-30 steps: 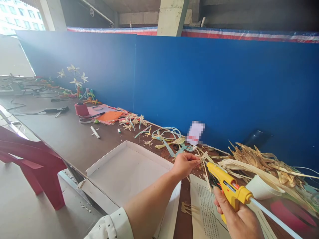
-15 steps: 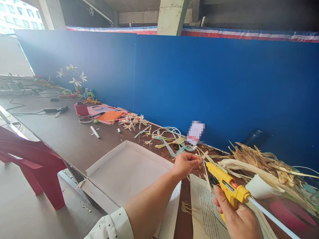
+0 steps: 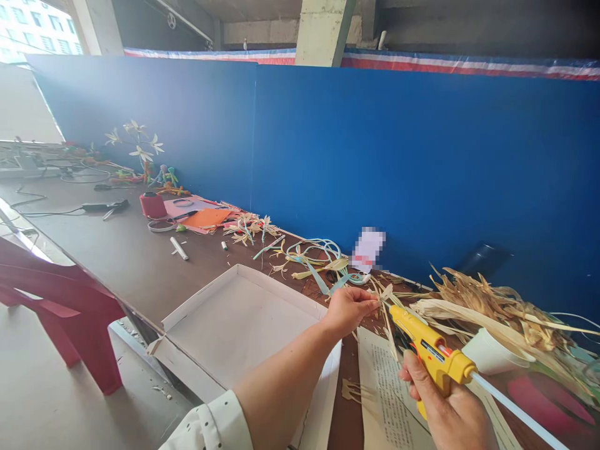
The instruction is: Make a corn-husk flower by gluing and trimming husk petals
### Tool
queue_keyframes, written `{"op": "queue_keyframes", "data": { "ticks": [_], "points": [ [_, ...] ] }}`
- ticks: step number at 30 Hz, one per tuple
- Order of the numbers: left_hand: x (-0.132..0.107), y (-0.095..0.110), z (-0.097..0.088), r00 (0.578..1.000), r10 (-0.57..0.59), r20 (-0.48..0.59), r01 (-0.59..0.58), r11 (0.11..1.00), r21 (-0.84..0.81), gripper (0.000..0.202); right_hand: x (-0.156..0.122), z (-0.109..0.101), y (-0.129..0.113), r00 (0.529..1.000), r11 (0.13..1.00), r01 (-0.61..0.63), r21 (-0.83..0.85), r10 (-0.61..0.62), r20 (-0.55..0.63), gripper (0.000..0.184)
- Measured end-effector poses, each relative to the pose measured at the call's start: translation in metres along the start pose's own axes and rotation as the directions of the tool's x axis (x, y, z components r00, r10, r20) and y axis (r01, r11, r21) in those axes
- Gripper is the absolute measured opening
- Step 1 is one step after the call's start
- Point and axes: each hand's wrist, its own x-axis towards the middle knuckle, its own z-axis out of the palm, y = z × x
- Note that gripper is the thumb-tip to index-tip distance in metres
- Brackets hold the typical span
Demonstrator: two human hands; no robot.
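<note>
My left hand (image 3: 347,310) pinches a small piece of dried straw leaves (image 3: 385,295) above the brown table (image 3: 131,256). My right hand (image 3: 450,409) grips a yellow hot glue gun (image 3: 430,352) by its handle, a clear glue stick jutting from its back. The gun's nozzle points at the straw piece and almost touches it. A printed paper sheet (image 3: 389,400) lies under both hands.
A shallow white cardboard tray (image 3: 234,325) lies to the left of my hands. A pile of dried husks (image 3: 492,306) and a white cup (image 3: 490,355) sit at the right. Ribbons, straw flowers, a red spool (image 3: 152,205) and cables spread along the blue partition (image 3: 375,156). A red chair (image 3: 60,306) stands left.
Almost nothing has moved; the glue gun's nozzle stays at the straw piece, with my right hand shifting only slightly.
</note>
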Motion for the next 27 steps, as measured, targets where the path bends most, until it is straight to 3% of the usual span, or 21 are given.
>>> {"op": "queue_keyframes", "data": {
  "ticks": [10, 18, 27],
  "points": [
    [-0.003, 0.006, 0.002, 1.0, -0.021, -0.014, 0.022, 1.0, 0.016, 0.039, -0.016, 0.005, -0.016, 0.997, 0.998, -0.055, 0.014, 0.056, -0.056, 0.052],
    [0.003, -0.005, -0.003, 0.999, 0.029, 0.046, -0.029, 1.0, 0.01, 0.042, -0.004, -0.001, -0.002, 0.998, 0.999, -0.052, 0.005, 0.052, 0.032, 0.062],
    [0.0, 0.001, -0.001, 0.999, -0.01, 0.033, 0.011, 1.0, -0.007, 0.043, -0.006, 0.0, -0.001, 0.992, 0.992, -0.124, -0.019, 0.124, 0.005, 0.06]
  ]
}}
